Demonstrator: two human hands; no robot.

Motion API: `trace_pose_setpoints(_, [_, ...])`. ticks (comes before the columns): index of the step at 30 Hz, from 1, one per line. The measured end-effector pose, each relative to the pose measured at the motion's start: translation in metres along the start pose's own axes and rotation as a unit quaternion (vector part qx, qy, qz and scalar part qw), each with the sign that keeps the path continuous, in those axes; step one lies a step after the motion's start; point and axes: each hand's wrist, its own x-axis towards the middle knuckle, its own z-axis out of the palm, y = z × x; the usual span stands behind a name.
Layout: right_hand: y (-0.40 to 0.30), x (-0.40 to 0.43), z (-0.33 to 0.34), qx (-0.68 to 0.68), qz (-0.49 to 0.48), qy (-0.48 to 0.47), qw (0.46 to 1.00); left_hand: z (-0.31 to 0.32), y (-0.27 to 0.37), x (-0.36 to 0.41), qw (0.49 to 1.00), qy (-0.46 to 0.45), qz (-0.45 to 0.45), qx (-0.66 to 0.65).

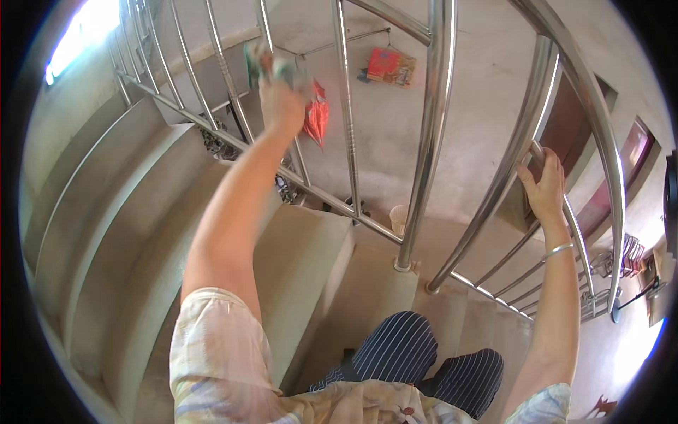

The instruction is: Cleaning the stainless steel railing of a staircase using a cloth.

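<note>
My left hand (285, 106) reaches up to the stair railing, blurred by motion. A greenish, patterned cloth (286, 71) is bunched in its fingers, against an upright steel baluster (265, 24). My right hand (546, 185) is wrapped around a steel baluster (571, 217) of the lower flight's railing, and a bangle (558, 251) circles that wrist. Between the hands stand two thick steel posts, one straight (431, 132) and one that looks bowed (492, 180). How tightly the cloth wraps the baluster is hidden by the blur.
Concrete steps (302, 249) climb to the left, and more steps (476, 318) drop away at the right. Beyond the railing, a red folded item (316, 116) and a red printed bag (391, 67) hang by the wall. A pale basket (398, 218) stands below.
</note>
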Motion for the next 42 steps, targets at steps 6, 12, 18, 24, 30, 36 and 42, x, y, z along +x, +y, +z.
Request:
trace_pose_setpoints(6, [-0.003,-0.003,-0.006,0.005,0.013,-0.008,1.0,-0.013,-0.043,-0.092,0.908,-0.406,-0.087,0.056])
trace_pose_setpoints(12, [-0.006,-0.002,-0.011,0.003,0.01,-0.01,1.0,-0.065,0.032,0.02,0.843,-0.295,-0.098,-0.439])
trace_pose_setpoints(18, [-0.007,-0.001,-0.004,0.011,0.014,-0.023,1.0,-0.034,0.096,0.079,0.926,-0.176,-0.111,-0.315])
trace_pose_setpoints(24, [0.002,-0.001,-0.001,-0.006,0.001,0.012,1.0,0.031,0.072,-0.049,0.883,-0.086,-0.11,-0.447])
trace_pose_setpoints(30, [0.004,0.0,0.0,0.005,-0.006,0.011,1.0,0.057,0.028,-0.233,0.921,-0.242,-0.216,-0.218])
trace_pose_setpoints(36, [0.001,0.002,0.0,0.041,-0.004,-0.015,0.999,0.036,0.019,-0.223,0.879,-0.326,-0.327,-0.117])
trace_pose_setpoints(42, [0.015,0.005,-0.006,0.059,0.02,-0.048,0.997,-0.023,-0.046,-0.162,0.795,-0.127,-0.419,-0.42])
